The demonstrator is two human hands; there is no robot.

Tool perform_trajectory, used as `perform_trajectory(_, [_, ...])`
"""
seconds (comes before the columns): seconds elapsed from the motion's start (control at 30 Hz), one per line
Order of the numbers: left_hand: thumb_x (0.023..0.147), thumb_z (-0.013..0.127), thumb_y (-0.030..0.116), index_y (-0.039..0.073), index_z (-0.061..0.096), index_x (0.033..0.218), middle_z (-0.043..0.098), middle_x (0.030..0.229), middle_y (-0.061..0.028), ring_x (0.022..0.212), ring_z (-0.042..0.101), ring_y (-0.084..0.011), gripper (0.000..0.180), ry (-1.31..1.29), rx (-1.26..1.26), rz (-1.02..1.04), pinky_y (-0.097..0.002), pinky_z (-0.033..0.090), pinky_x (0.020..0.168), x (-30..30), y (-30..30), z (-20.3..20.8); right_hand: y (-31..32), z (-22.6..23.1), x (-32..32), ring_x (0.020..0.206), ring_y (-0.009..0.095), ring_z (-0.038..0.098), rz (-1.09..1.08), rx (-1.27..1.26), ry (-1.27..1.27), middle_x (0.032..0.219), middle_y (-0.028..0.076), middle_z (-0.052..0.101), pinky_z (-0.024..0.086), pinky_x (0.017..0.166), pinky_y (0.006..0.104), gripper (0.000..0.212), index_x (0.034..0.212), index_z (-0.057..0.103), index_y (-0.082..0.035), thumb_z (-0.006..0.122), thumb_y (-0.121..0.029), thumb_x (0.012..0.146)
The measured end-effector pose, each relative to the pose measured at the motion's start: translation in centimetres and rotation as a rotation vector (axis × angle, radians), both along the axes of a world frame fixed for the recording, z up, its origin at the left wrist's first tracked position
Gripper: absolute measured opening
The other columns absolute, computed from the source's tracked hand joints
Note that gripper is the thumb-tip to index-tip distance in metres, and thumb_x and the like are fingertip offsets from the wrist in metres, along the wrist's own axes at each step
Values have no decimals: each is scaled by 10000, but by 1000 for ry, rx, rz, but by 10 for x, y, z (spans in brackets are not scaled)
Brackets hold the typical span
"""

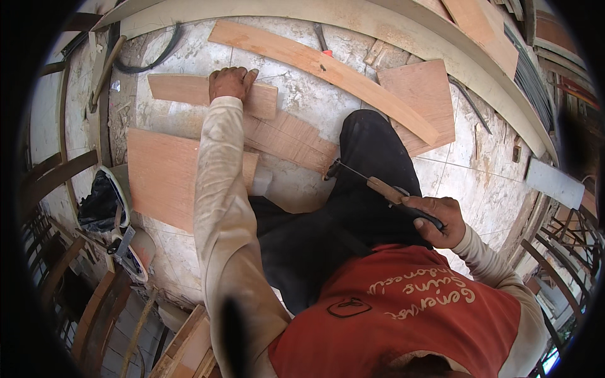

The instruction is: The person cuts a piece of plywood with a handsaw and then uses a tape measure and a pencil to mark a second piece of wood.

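My left hand (232,84) reaches forward, its fingers curled over the far edge of a narrow wooden board (175,87). Beneath and beside that board lies a thin reddish plywood strip (290,140) with lines across it. At the right, my right hand (444,220) is closed around a slim tool (427,216) with a dark handle. A wood-coloured piece (384,189) and a thin metal rod or blade show ahead of the fingers, pointing at my knee. The tool's exact kind is hard to make out.
A square plywood panel (162,178) lies left of my legs. Farther off are a long wooden plank (315,67) and another plywood piece (421,94). A long pale beam (441,38) runs along the far side. A black cable (151,66) curls at the far left.
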State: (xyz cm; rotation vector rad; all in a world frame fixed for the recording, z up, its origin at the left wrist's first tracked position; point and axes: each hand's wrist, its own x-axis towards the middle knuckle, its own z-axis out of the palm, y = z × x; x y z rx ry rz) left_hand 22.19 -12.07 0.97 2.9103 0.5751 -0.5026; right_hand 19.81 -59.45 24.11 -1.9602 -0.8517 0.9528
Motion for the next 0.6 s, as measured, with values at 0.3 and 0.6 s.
perform_trajectory(0.3, [888, 679, 281, 55, 709, 1061, 679, 1132, -160, 978, 652, -328, 287, -780, -303, 565, -372, 531, 787, -191, -29, 86, -19, -38, 41, 694, 323, 654, 147, 142, -731, 888, 158, 676, 525, 618, 396, 457, 1224, 629, -27, 654, -95, 773])
perform_trajectory(0.6, [698, 816, 421, -139, 485, 1267, 622, 1216, -300, 1106, 631, -389, 864, -676, -437, 1588, -376, 493, 983, -390, -108, -48, -110, -173, 37, 947, 411, 614, 98, -54, -648, 1071, 205, 627, 505, 854, 453, 540, 1325, 560, -96, 614, -33, 791])
